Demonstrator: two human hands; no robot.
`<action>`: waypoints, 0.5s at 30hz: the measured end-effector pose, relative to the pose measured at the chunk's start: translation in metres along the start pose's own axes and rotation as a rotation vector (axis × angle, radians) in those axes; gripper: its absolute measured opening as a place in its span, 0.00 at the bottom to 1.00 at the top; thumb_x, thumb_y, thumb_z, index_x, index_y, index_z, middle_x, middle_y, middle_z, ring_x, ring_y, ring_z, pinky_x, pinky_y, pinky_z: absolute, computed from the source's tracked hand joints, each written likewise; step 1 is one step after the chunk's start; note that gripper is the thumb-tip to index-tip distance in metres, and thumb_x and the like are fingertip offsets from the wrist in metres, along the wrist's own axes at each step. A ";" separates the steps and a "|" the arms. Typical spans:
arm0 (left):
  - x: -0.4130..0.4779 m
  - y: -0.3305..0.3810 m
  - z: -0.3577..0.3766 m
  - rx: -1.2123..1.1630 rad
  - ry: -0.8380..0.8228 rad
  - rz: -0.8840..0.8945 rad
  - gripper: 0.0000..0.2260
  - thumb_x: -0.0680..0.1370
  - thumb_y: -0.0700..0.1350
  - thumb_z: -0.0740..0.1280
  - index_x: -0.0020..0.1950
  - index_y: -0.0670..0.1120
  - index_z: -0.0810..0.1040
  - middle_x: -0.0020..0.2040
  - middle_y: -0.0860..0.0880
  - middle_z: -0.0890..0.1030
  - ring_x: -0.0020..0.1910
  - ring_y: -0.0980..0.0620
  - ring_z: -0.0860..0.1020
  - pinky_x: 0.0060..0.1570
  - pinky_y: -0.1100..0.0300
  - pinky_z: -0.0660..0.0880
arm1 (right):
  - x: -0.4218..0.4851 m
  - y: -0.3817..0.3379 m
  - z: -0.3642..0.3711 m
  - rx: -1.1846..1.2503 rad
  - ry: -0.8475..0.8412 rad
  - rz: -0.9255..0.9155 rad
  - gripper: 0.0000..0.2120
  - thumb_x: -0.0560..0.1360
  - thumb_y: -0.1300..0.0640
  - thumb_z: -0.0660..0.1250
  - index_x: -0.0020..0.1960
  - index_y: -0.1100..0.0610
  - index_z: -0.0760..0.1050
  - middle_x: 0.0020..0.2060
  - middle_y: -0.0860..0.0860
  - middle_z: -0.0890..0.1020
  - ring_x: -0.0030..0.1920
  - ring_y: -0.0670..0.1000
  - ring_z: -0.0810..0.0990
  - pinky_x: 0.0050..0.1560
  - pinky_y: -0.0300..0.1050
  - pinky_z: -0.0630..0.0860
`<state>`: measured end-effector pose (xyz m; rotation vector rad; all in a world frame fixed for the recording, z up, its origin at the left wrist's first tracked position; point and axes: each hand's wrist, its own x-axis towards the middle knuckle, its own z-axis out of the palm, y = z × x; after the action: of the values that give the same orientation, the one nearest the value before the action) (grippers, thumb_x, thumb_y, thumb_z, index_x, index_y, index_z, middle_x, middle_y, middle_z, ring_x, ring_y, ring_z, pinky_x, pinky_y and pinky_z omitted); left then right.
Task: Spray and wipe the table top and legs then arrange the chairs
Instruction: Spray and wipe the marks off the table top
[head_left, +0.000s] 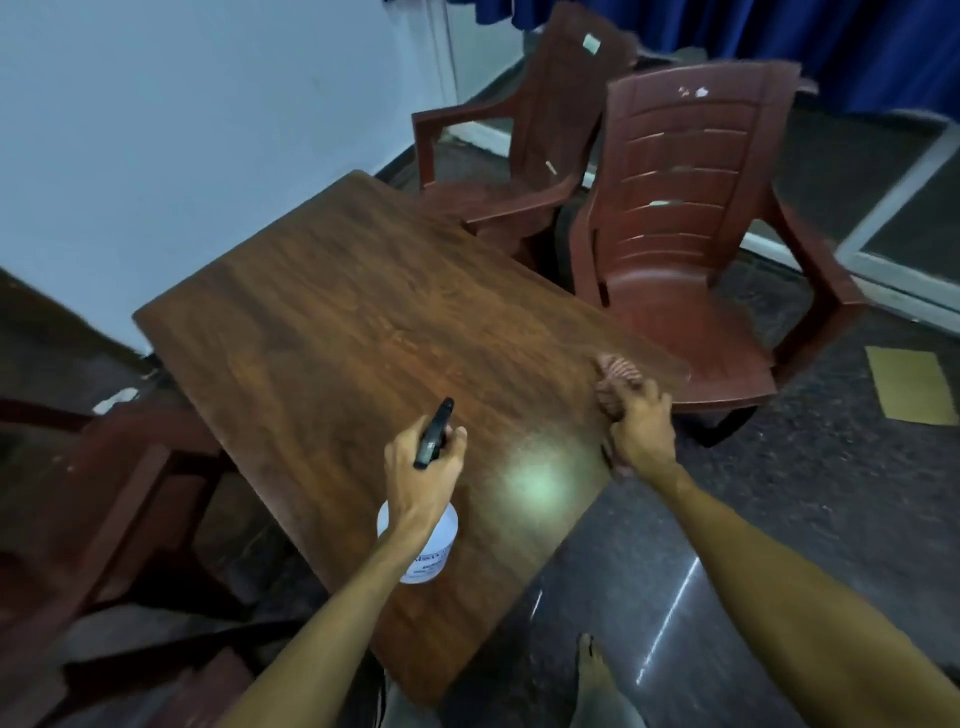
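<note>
A brown wooden table top (363, 322) fills the middle of the view. My left hand (418, 467) grips a white spray bottle (428, 545) with a black trigger head, held over the near part of the table. My right hand (641, 428) is closed on a pinkish striped cloth (615, 382), pressed on the table near its right edge. A light glare shows on the wood between my hands. The table legs are hidden.
Two reddish-brown plastic armchairs stand beyond the table: one (691, 249) at the right edge, one (524, 145) further back. Another chair (104, 499) sits at the left. A yellow sheet (909, 384) lies on the dark floor. My bare foot (592, 675) is near the table's corner.
</note>
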<state>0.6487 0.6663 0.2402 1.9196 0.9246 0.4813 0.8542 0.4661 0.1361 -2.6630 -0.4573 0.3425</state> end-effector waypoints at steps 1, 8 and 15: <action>-0.012 0.006 0.007 -0.008 0.022 -0.020 0.11 0.77 0.40 0.74 0.37 0.43 0.77 0.30 0.43 0.78 0.30 0.47 0.76 0.31 0.67 0.71 | 0.006 0.009 -0.006 -0.016 0.001 0.033 0.37 0.69 0.72 0.63 0.75 0.49 0.68 0.66 0.58 0.66 0.61 0.64 0.65 0.56 0.59 0.74; -0.074 0.008 0.032 -0.017 0.145 -0.201 0.11 0.77 0.41 0.74 0.36 0.41 0.76 0.30 0.42 0.77 0.28 0.49 0.74 0.32 0.57 0.71 | -0.029 -0.026 0.020 -0.111 -0.206 -0.523 0.37 0.67 0.69 0.67 0.72 0.44 0.70 0.67 0.53 0.67 0.60 0.58 0.67 0.55 0.50 0.76; -0.145 -0.032 -0.010 -0.021 0.369 -0.329 0.10 0.77 0.43 0.73 0.37 0.45 0.77 0.30 0.44 0.77 0.28 0.54 0.72 0.32 0.59 0.70 | -0.098 -0.096 0.066 -0.205 -0.291 -0.754 0.44 0.66 0.66 0.70 0.78 0.46 0.61 0.69 0.57 0.67 0.59 0.62 0.68 0.54 0.59 0.77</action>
<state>0.5359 0.5707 0.2235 1.6420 1.4383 0.6552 0.7196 0.5360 0.1360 -2.3942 -1.5868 0.4549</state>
